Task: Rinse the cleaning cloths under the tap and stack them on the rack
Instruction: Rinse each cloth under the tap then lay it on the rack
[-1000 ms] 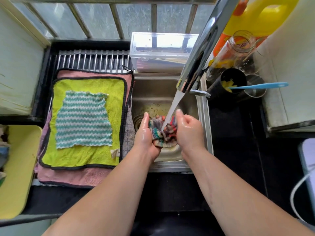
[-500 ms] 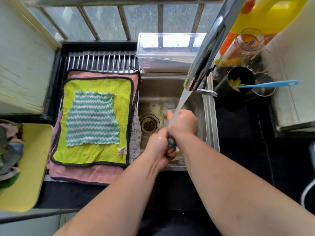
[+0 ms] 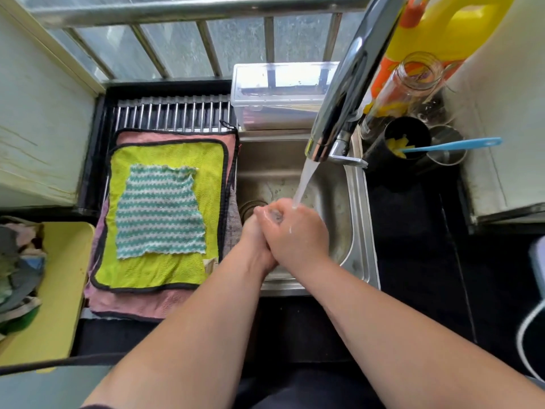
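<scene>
The chrome tap point(image 3: 348, 84) runs, and its water stream point(image 3: 303, 181) falls onto my two hands over the steel sink point(image 3: 358, 219). My left hand point(image 3: 255, 234) and my right hand point(image 3: 299, 231) are pressed together, fingers curled tight round the wadded multicoloured cloth, which is hidden inside them. On the metal rack point(image 3: 171, 113) to the left lies a flat stack: a teal-and-white zigzag cloth point(image 3: 159, 211) on a yellow-green cloth point(image 3: 165, 270) on a pink cloth point(image 3: 132, 305). A grey cloth point(image 3: 233, 228) shows at the stack's right edge.
A yellow tray point(image 3: 59, 290) at the far left holds a pile of cloths point(image 3: 17, 267). Behind the sink stands a clear plastic box point(image 3: 280, 95). Right of the tap are a yellow bottle point(image 3: 442, 25), a glass jar point(image 3: 410, 81) and a black cup point(image 3: 407, 143) holding a blue-handled tool point(image 3: 454, 146).
The multicoloured cloth was spread between my hands under the stream a second ago. My hands have closed together round it, and it is now out of sight.
</scene>
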